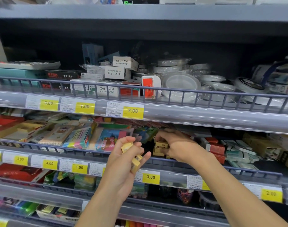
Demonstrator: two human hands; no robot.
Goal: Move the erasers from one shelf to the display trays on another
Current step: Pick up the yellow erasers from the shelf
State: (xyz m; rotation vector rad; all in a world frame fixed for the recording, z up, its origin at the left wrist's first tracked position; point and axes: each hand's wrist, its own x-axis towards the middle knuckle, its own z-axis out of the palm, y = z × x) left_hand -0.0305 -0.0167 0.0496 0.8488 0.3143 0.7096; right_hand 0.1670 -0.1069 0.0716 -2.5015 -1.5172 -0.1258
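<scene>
Both hands are working at the middle shelf (84,151) now, right at the gap behind its wire rail (205,163). The left hand (123,161) is hovering just in front of that rail, palm turned up toward the camera, and it is serving as the carrier: several small yellow erasers (133,158) are lying stacked in it, one up near the thumb, the others down across the fingers. That left grip is curling loosely around them, fingers bent enough to cradle the pile, not squeezing hard; the lowest eraser is sitting close to the fingertips and looks, to my eye, the likeliest to slip.

The right hand (177,145) is reaching over the rail into the shelf, where a small stack of boxed erasers (160,147) marked 2B is sitting. Its thumb and fingers are closing on the stack from either side, so this grip is pinching the top boxes, knuckles arched above them. How many it is taking I cannot tell; the palm is hiding the far side.

The arrangement makes sense: one hand gathering, the other picking, so a batch can go over in one trip. No display trays are showing clearly here, so the carrying part is not yet begun.
</scene>
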